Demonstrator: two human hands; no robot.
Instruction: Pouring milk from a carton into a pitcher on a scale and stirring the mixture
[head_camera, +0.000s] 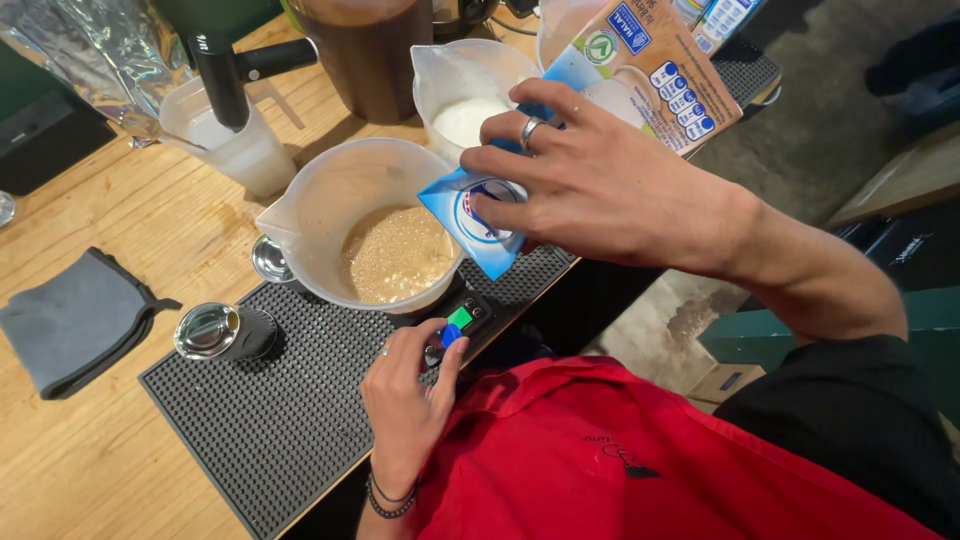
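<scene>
We are gripping a blue-cornered carton (560, 150) in our right hand (600, 185), fingers closed around it, tilting its corner over the rim of the plastic jug (330, 190). The jug is holding frothy tan liquid (395, 255) and is sitting on a small scale (462, 318) on the black rubber mat (270, 420). Our left hand (405, 400) is resting at the scale, thumb touching its blue button, holding nothing. A grey cloth (75, 320) is lying on the wooden counter (120, 470) left of the mat.

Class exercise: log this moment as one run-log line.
right hand: tilts blue-and-tan carton over translucent plastic jug of frothy tan liquid | left hand: touches small black scale | base: black rubber mat
</scene>
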